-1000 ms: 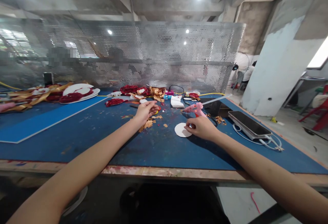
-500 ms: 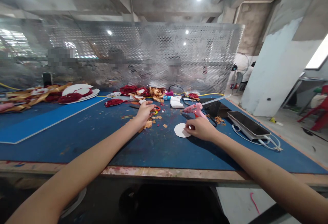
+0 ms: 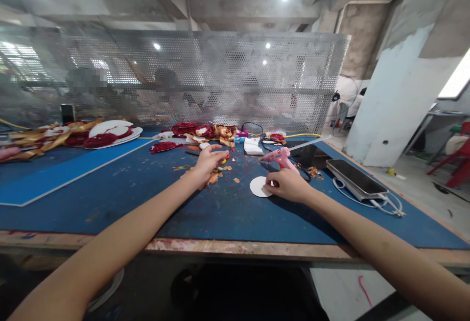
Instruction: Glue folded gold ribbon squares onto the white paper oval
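A thin, plain white disc (image 3: 259, 187) lies flat just right of and below the middle of the frame, its rounded left edge showing, its right edge partly hidden.

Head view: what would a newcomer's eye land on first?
Likely the white disc on the blue table, with the right hand at its right edge. Just beyond that hand, the pink glue gun stands out. At far left, gold ribbon lies in a bright tangle.
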Motion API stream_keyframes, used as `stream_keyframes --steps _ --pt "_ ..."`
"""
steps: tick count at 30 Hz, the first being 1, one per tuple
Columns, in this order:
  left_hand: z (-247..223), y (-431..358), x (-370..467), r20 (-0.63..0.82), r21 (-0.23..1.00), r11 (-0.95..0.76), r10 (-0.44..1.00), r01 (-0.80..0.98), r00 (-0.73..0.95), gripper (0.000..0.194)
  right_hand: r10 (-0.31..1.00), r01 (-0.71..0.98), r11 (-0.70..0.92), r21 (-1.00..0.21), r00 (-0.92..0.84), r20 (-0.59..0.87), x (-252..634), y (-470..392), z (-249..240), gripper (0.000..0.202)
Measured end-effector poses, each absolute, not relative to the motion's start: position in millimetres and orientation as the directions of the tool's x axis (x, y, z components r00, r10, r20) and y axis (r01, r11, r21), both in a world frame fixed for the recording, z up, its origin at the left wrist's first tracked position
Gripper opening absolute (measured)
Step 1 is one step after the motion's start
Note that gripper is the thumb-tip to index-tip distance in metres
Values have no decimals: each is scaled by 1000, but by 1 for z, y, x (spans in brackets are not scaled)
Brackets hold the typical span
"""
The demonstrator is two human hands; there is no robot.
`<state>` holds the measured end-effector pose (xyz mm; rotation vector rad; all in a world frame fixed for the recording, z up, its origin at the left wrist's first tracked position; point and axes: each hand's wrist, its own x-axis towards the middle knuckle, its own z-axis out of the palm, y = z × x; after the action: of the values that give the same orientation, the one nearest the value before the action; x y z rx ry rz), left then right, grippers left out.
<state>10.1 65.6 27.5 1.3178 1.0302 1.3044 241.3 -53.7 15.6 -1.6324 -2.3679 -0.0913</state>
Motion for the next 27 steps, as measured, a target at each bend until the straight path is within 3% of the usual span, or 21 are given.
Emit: stream_keyframes --steps 15,27 --pt "29 65 11 165 978 -159 986 -134 34 32 908 923 374 -91 -345 237 241 -54 15 16" --pt "26 67 10 219 967 -215 976 -134 10 6 902 918 388 -87 -359 239 241 -55 16 16"
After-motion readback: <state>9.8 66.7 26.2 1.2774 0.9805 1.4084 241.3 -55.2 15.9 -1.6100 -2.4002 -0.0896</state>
